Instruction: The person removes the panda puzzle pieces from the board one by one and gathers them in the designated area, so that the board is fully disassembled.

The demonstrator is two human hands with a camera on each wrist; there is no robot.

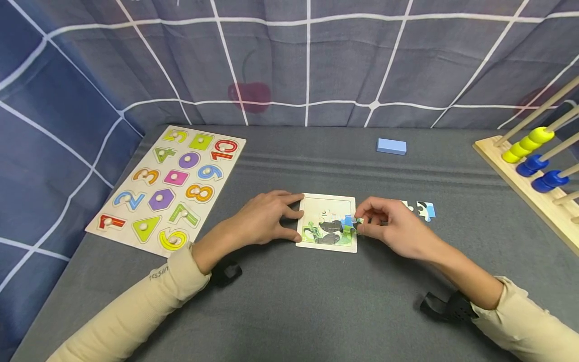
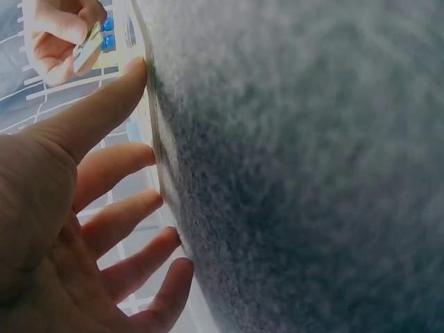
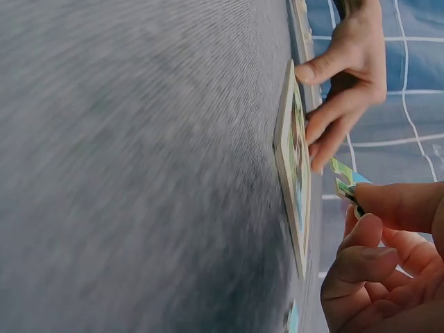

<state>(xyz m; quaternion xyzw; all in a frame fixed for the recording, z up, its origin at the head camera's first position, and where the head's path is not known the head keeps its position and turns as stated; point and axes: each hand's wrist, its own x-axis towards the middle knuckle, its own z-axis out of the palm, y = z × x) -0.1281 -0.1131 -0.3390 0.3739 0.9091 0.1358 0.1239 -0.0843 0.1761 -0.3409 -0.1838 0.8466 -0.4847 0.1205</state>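
Observation:
A small square wooden jigsaw puzzle [image 1: 332,248] with a panda picture lies in the middle of the table, partly filled with pieces. My left hand [image 1: 267,217] rests its spread fingertips and thumb along the puzzle's left edge. Between thumb and fingers, my right hand [image 1: 392,227] pinches a jigsaw piece [image 3: 342,176] with green and blue on it. That piece is raised above the puzzle's right edge. Just beyond the right hand lie a black, white and blue jigsaw piece [image 1: 426,210] and another piece [image 1: 408,205] half hidden by the hand.
At the left is a number and shape board [image 1: 151,201] with knobbed pieces. A blue block [image 1: 391,146] lies toward the back. On the right stands a wooden bead frame [image 1: 520,176] with yellow and blue beads. A checked cloth [image 1: 280,60] hangs behind the table.

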